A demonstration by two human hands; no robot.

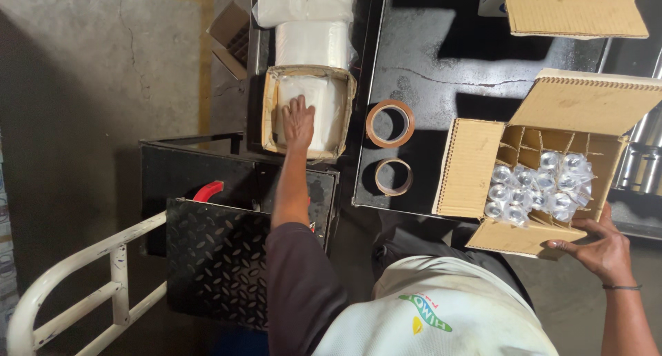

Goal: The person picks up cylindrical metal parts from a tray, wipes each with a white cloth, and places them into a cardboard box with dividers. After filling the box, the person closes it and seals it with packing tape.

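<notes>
Left hand (298,120): reached forward, palm down and fingers spread flat, resting on the white stack (312,111) inside the small open carton (269,115); it grips nothing.
Right hand (601,247): fingers curled around the near flap and lower corner of the large carton (470,168), holding it; a dark band sits on the wrist.
Small open carton: stands at the left edge of the black table (441,59), its walls worn and bowed, the white stack filling most of it.
Large carton: stands at the right of the table near its front edge, flaps open, with cardboard dividers inside; clear glass pieces in plastic wrap (534,184) fill the cells nearest the right hand.
Tape rolls: one brown roll (389,123) and a second roll (394,176) lie flat on the table between the two cartons, apart from both hands.
Beyond the small carton: white wrapped bundles (310,25) lie stacked just behind it.
Far right: another open cardboard box (576,11) at the table's back edge.
Below left: a black metal chequer-plate platform (217,259) with a white rail (83,280) stands beneath the left arm.
</notes>
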